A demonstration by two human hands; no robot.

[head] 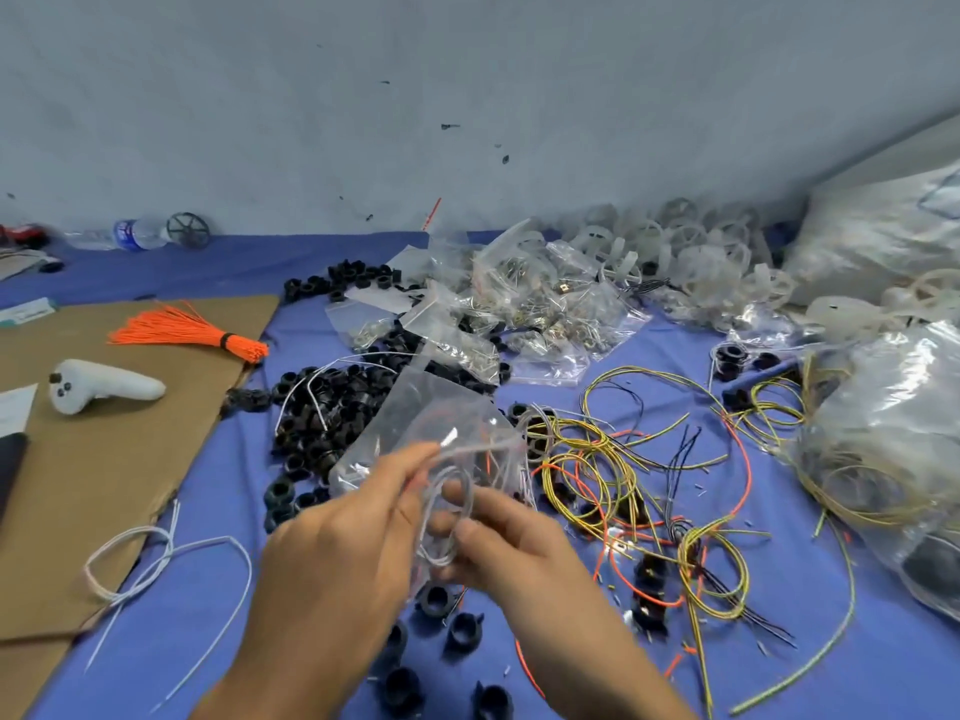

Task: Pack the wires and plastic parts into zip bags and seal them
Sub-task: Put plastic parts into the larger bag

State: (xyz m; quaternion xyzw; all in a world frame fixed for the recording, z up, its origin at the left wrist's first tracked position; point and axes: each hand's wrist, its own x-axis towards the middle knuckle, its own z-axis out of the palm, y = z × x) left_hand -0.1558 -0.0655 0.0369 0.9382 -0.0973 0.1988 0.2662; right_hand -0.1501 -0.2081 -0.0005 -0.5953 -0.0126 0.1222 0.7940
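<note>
Left hand (332, 553) and right hand (519, 558) pinch the white wire coil (426, 517) right at the zip bag (436, 407)'s near end; left's closer.

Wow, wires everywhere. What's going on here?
A person is bagging parts by hand. The left hand and right hand together hold a small coil of white wire against a clear plastic zip bag, lifted above a blue cloth. Loose black plastic rings and yellow wires lie scattered around.
</note>
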